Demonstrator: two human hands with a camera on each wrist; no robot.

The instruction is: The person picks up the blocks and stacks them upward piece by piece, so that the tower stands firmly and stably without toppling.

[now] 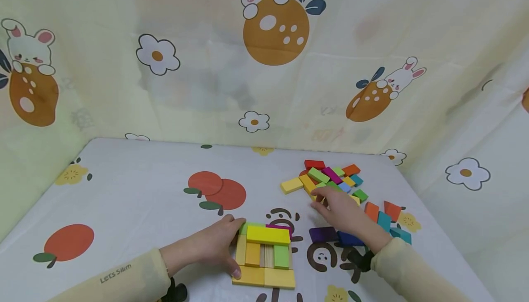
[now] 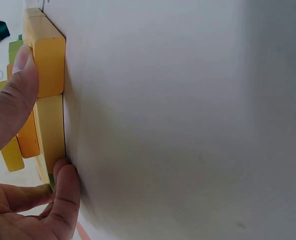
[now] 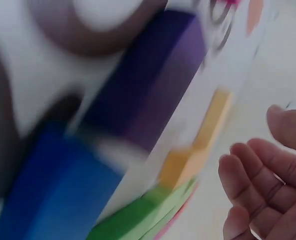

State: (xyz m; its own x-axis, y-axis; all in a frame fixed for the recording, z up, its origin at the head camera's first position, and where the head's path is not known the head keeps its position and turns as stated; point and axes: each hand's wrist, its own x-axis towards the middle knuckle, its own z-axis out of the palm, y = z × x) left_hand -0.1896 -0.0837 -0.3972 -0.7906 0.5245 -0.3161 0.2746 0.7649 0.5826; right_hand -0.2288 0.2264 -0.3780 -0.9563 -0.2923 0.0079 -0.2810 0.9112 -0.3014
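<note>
My left hand [image 1: 211,243] grips the left side of a low rectangular build of wooden blocks [image 1: 279,278], thumb at the front corner and fingers at the back. A bright yellow block [image 1: 268,235] lies across the top of this build, above an orange block [image 1: 252,254] and a light green block [image 1: 281,257]. In the left wrist view the thumb [image 2: 18,90] presses against a pale orange block [image 2: 50,67]. Over the near edge of a colourful block pile [image 1: 318,175] hovers my right hand [image 1: 343,210], its fingers loosely bent and holding nothing.
A dark purple block [image 1: 323,235] and a blue block [image 1: 349,239] lie below the right hand. Orange and teal blocks [image 1: 384,220] are scattered to its right. Behind the table hangs a printed curtain [image 1: 198,100]; the white tablecloth [image 1: 136,192] carries fruit and animal prints.
</note>
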